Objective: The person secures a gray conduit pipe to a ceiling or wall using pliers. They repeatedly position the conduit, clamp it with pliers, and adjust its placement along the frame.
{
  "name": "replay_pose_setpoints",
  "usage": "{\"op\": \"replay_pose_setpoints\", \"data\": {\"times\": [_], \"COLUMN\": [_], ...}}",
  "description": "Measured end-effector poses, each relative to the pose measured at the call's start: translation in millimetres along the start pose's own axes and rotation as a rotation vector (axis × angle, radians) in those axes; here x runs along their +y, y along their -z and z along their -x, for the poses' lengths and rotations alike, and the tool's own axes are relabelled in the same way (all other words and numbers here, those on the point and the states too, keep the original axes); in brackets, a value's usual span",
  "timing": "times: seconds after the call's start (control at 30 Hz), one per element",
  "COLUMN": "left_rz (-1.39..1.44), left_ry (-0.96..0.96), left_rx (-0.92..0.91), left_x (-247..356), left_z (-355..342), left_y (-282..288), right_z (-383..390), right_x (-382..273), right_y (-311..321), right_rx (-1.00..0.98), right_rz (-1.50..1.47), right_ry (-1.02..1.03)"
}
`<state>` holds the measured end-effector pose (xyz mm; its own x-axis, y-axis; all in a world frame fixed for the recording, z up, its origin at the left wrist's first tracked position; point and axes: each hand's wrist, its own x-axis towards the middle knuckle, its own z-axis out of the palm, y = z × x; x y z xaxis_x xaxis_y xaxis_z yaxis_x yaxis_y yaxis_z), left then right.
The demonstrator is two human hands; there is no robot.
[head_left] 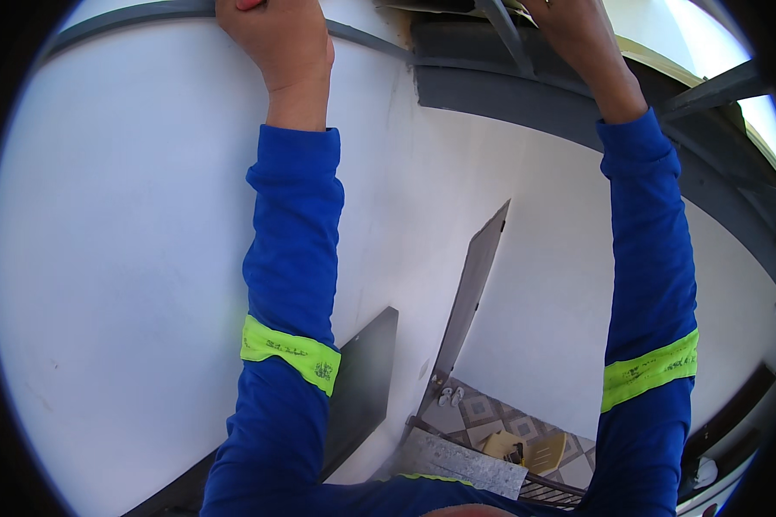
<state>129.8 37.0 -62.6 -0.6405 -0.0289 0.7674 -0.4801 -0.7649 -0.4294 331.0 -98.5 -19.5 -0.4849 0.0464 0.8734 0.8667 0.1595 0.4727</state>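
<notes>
Door (469, 297): tall, narrow, gray-brn, nearly edge-on, dk spots on R edge
L wall (129, 215): white, faint smudges, L of door
R wall (547, 284): white, plain, R of door
Panel (369, 375): dk gray, flat, low L of door
Floor (444, 419): gray/brn tile, diamond pattern, below door
Shoes (446, 397): lt-col. pair, by door's foot
Chair (547, 452): yellowish, below & R of door
Slab (461, 461): gray, speckled, below door
Light (685, 34): v. bright, upper R of door
</notes>
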Motion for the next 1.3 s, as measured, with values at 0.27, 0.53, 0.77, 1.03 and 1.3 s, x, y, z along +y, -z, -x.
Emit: {"op": "replay_pose_setpoints", "data": {"times": [0.27, 0.53, 0.77, 1.03, 1.3], "left_rz": [0.866, 0.067, 0.047, 0.239, 0.250], "left_ry": [0.596, 0.050, 0.031, -0.054, 0.126], "left_rx": [-0.031, -0.078, -0.084, -0.125, -0.356], "left_x": [18.6, -9.7, -22.2, -39.3, -25.9], "left_z": [-4.3, 1.8, -9.9, -41.6, -53.3], "left_y": [8.4, -1.4, 3.2, -12.2, -19.1], "right_z": [0.3, 0.3, -0.8, 1.7, 0.8], "right_x": [1.3, -0.5, -0.7, -3.3, 1.9], "right_y": [-4.5, -1.3, -1.7, -0.7, -1.7], "right_rx": [0.029, 0.008, 0.008, 0.024, -0.006], "right_rz": [-0.033, -0.009, 0.032, -0.007, 0.016], "right_ry": [0.004, -0.010, 0.015, -0.004, 0.001]}}
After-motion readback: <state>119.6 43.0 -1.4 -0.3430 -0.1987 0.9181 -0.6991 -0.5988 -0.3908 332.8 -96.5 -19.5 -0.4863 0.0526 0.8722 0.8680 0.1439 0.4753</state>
